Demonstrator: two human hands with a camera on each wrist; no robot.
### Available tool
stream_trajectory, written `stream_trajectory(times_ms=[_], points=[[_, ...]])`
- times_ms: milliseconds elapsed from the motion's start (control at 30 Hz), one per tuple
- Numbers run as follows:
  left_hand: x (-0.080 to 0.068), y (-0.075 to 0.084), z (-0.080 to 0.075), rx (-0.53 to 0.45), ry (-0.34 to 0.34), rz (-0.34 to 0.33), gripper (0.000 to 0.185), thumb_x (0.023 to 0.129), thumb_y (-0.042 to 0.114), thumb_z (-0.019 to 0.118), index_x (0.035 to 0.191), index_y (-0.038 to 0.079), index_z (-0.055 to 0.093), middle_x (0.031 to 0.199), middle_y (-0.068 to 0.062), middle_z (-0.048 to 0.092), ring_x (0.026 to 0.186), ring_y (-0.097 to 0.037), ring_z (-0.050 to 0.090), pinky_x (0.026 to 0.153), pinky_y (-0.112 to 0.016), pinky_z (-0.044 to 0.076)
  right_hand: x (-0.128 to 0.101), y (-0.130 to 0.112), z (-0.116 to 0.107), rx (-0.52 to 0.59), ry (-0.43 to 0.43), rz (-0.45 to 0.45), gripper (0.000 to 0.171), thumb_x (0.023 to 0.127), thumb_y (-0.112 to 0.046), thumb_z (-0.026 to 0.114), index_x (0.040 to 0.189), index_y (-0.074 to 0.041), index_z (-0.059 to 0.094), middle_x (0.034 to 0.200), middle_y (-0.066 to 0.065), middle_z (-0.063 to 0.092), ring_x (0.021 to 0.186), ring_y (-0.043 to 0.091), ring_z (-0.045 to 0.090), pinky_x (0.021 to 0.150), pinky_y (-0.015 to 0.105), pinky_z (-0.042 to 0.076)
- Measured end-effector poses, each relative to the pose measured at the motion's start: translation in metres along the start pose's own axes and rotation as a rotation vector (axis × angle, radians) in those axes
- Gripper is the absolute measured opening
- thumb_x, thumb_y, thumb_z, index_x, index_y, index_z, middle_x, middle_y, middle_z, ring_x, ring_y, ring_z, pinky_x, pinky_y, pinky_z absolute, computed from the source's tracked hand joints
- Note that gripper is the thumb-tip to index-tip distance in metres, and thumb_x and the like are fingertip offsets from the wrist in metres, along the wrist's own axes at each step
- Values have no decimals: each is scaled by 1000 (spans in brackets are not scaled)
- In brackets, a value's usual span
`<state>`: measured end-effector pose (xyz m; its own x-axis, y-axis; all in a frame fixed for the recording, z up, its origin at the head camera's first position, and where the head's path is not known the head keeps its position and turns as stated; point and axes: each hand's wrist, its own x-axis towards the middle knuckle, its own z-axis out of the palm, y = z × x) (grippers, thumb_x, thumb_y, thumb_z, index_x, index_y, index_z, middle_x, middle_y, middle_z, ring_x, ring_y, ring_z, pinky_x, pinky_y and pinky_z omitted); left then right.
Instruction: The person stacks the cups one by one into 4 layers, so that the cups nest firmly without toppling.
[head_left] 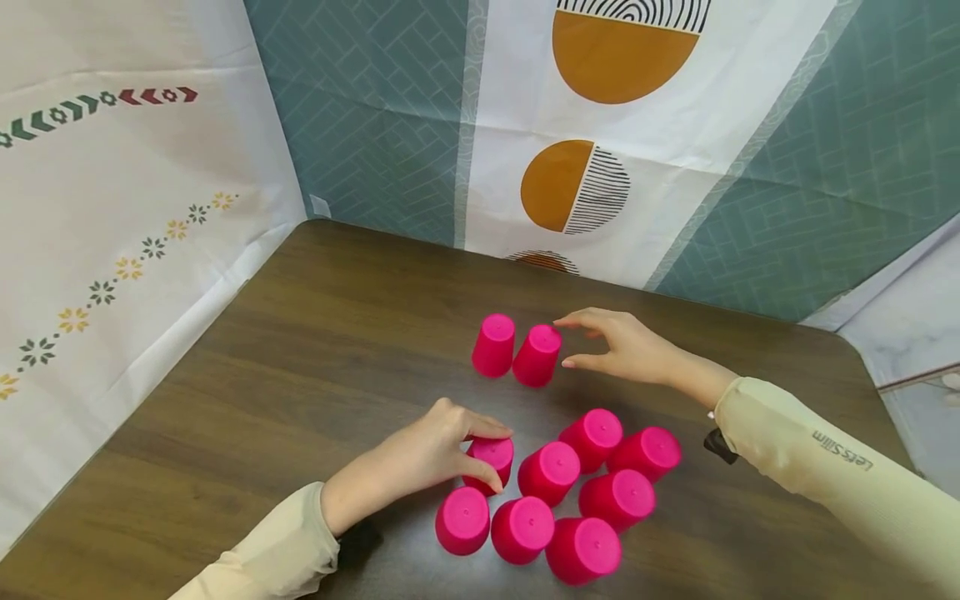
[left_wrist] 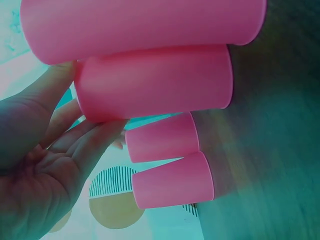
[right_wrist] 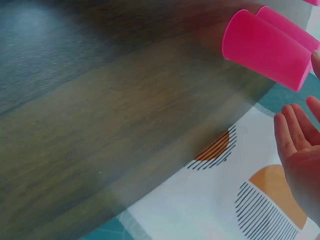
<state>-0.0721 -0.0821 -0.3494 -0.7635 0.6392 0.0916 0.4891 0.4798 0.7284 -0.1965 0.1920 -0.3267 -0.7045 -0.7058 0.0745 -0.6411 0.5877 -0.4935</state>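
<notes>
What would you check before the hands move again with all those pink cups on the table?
1. Left hand has a grip on a cup: ok. Its fingers curl round the held cup.
2. Right hand has a grip: not ok. Its fingers are spread beside the right cup of the far pair; contact cannot be told.
3. Cups stand mouth down: ok for all ten in the head view.
4. Room round the held cup: not ok. The near cluster crowds it.
5. Far pair stable: ok. Both stand side by side on the table.
</notes>
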Motion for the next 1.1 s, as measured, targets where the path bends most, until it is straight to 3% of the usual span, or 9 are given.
stream_trajectory(times_ms=[167,433,767,1000,1100], points=[[2,-1,-2,-8,-24,-14,52,66,23,85,113,7,68,107,-4,69,102,-15,64,82,-20,51,-15,0,2,10,9,28,53,79,-27,76,125,-8,57,121,4,60,111,20,55,91,42,48],[-2,-2,0,4,16,-15,46,70,23,82,112,9,69,107,-2,69,100,-13,64,80,-20,52,-36,-12,3,53,6,44,58,79,-26,75,130,-12,52,121,2,59,106,19,60,87,36,51],[-5,-4,1,25,4,-52,52,72,17,81,119,6,63,107,-2,68,96,-14,63,79,-26,53,-61,-23,7,75,-6,55,59,78,-27,77,130,-14,52,124,0,57,112,18,56,88,38,51],[2,-4,-7,83,65,9,50,69,21,84,111,4,64,98,-3,68,84,-12,63,71,-22,54,-79,-28,15,32,20,-25,59,72,-18,81,126,-11,55,123,0,57,112,17,55,84,33,52],[10,1,-14,100,86,22,52,69,24,84,112,4,64,101,-3,68,88,-12,63,74,-22,54,-90,-31,18,26,48,-21,60,71,-19,82,125,-14,56,123,-3,56,111,14,54,83,32,53]])
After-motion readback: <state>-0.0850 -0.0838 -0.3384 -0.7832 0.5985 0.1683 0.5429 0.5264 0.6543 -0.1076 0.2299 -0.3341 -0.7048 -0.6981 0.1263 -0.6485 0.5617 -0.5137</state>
